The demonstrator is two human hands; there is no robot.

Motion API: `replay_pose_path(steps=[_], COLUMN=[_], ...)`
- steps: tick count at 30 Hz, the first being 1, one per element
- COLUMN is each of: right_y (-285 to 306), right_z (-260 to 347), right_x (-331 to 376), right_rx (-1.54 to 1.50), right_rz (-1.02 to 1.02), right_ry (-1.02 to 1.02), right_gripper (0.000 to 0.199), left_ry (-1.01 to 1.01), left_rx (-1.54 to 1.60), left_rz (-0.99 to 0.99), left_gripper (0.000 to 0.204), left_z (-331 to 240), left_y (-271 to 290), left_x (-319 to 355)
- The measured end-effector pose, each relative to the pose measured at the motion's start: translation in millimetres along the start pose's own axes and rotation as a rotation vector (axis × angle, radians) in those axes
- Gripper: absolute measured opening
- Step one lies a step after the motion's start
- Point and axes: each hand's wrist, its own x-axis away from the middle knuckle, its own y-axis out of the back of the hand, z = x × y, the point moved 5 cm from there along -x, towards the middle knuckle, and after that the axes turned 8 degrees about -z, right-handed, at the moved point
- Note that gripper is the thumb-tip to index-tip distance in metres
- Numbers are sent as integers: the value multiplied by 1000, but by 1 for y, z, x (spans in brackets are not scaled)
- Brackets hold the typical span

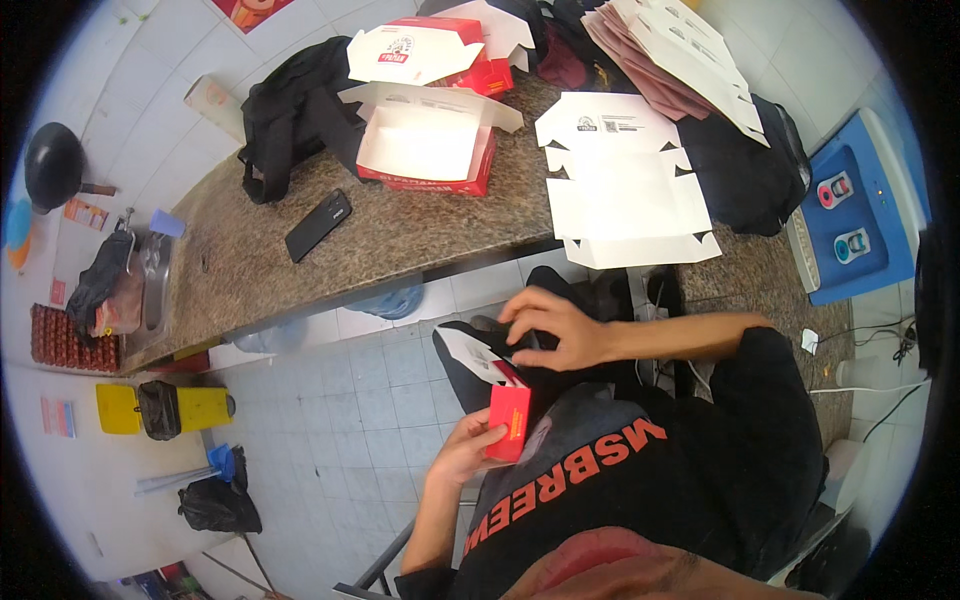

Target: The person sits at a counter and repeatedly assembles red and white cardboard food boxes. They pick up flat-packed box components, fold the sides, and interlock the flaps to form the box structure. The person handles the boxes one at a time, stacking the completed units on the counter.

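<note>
My left hand (466, 448) grips a partly folded red and white cardboard box (511, 420) over my lap, thumb on its red side. The box's white flap (472, 352) sticks up toward the counter. Just above the box, my right hand (556, 328) hovers with fingers bent and apart, holding nothing that I can see. On the counter stands an open red box with a white inside (425, 150). To its right lies a flat, unfolded white box blank (622, 195) with notched edges, overhanging the counter's front edge.
The granite counter (240, 255) also bears a black phone (318, 226), a dark bag (290, 115), a closed red box (415, 52) and stacked box blanks (690, 60). A blue water dispenser (865, 210) stands right; a yellow bin (205, 409) is at the left.
</note>
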Motion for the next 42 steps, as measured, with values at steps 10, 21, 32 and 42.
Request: replay_pose_path(steps=[10, 21, 32, 42], right_y=[-60, -48, -63, -66], right_z=[-8, -23, 23, -12], right_x=[22, -1, 5, -22], right_rx=[145, 125, 437, -292], right_rz=[560, 550, 543, 84], right_ry=[-297, -337, 102, -457], right_gripper=[30, 28, 48, 21], left_ry=[-24, -469, -762, -1141], left_rx=[6, -2, -1042, -660], left_rz=[-14, -222, -373, -950], left_gripper=[31, 25, 19, 78], left_z=[-1, -11, -20, -58], left_y=[-20, 28, -19, -35], left_x=[-8, -5, -5, 14])
